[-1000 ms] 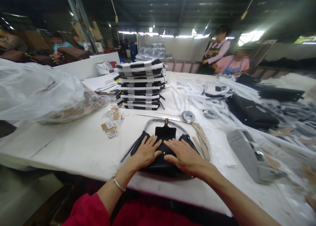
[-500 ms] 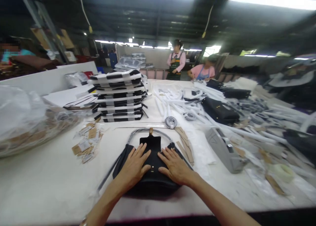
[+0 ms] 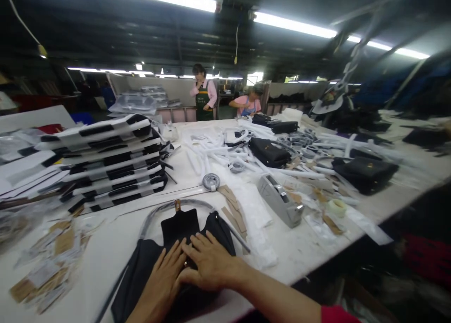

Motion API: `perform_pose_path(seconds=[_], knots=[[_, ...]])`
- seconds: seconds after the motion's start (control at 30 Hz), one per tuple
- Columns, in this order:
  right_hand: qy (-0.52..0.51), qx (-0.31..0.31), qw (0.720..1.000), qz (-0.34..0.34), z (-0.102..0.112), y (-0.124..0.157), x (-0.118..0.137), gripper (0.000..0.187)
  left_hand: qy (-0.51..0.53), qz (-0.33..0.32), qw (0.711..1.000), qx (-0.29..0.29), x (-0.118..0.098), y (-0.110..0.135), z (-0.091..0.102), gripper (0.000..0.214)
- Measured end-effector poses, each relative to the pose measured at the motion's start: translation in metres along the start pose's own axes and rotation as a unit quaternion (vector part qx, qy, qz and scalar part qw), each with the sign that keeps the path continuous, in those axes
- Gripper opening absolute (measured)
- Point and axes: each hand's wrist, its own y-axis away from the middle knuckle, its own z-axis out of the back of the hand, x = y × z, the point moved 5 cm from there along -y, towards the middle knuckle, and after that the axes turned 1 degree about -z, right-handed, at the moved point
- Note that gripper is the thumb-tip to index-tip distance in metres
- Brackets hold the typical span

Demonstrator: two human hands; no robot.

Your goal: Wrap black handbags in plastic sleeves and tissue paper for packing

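Observation:
A black handbag [image 3: 176, 231] lies flat on the white table [image 3: 310, 248] near its front edge, with a grey wrapped strap [image 3: 155, 212] looping round its top and a small gold clasp at the flap's tip. My left hand [image 3: 160, 280] rests flat on the bag's middle, fingers stretched out. Beside it, my right hand [image 3: 207, 262] also lies flat on the bag, its fingers over the left hand's fingertips. Neither hand holds anything.
A stack of black-and-white wrapped pieces [image 3: 112, 161] stands at the left. Paper tags [image 3: 45, 266] lie at the lower left. A grey tape dispenser [image 3: 280, 198], a tape roll [image 3: 211, 181], cardboard strips [image 3: 232, 210], more black bags [image 3: 269, 151] and white wrapped straps lie to the right. Two people [image 3: 202, 92] work at the far end.
The view has swung right and up. The bag and both hands now sit lower left in the picture, and my hands have drawn together at the bag's middle.

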Motion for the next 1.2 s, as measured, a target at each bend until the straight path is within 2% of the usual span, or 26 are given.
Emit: perform_pose_path(seconds=[0.1,0.2,0.3,0.4,0.47,0.53,0.6,0.67,0.73,0.8,0.87,0.93,1.0,1.1,1.13,1.2], knots=[[-0.029,-0.016,0.999,0.004,-0.007,0.007,-0.01,0.076,-0.011,0.011,0.999,-0.038,0.007,-0.001,-0.004,0.046],[-0.026,-0.033,0.999,0.019,-0.008,0.013,-0.014,0.075,-0.013,0.023,0.998,-0.051,0.008,-0.005,-0.002,0.043],[-0.006,-0.057,0.998,0.032,-0.01,0.016,-0.015,0.075,-0.023,0.007,0.998,-0.059,0.006,-0.009,-0.007,0.041],[0.012,-0.087,0.996,0.032,-0.012,0.016,-0.015,0.078,-0.036,-0.017,0.994,-0.101,0.008,-0.009,-0.017,0.041],[0.017,-0.101,0.995,0.023,-0.009,0.013,-0.015,0.079,-0.03,-0.025,0.993,-0.109,0.009,-0.008,-0.019,0.043],[0.012,-0.088,0.996,0.013,-0.003,0.012,-0.014,0.079,0.0,-0.009,0.998,-0.065,0.008,-0.008,-0.011,0.044],[0.0,-0.039,0.999,0.023,0.003,0.012,-0.01,0.081,0.058,0.022,0.998,0.027,0.003,-0.011,0.005,0.048],[-0.003,0.016,0.998,0.058,0.005,0.012,-0.002,0.088,0.131,0.037,0.984,0.113,-0.008,-0.015,0.027,0.049],[0.028,0.027,0.996,0.076,0.004,0.013,0.004,0.1,0.183,0.075,0.965,0.174,-0.016,-0.021,0.045,0.051],[0.078,0.016,0.995,0.068,0.001,0.014,0.008,0.111,0.21,0.117,0.947,0.213,-0.021,-0.027,0.058,0.054],[0.119,0.009,0.992,0.051,-0.006,0.015,0.01,0.114,0.223,0.124,0.94,0.226,-0.025,-0.032,0.066,0.056],[0.144,0.007,0.989,0.039,-0.012,0.016,0.01,0.109,0.231,0.117,0.938,0.229,-0.028,-0.033,0.073,0.055],[0.165,-0.005,0.986,0.028,-0.017,0.017,0.009,0.095,0.241,0.107,0.935,0.235,-0.031,-0.029,0.078,0.058],[0.201,-0.023,0.979,0.029,-0.025,0.02,0.007,0.054,0.234,0.097,0.937,0.242,-0.04,-0.014,0.078,0.079],[0.209,-0.025,0.977,0.034,-0.027,0.021,0.006,0.044,0.216,0.097,0.944,0.232,-0.043,-0.009,0.076,0.087],[0.213,-0.017,0.976,0.046,-0.025,0.021,0.005,0.037,0.168,0.107,0.961,0.19,-0.049,-0.002,0.072,0.089]])
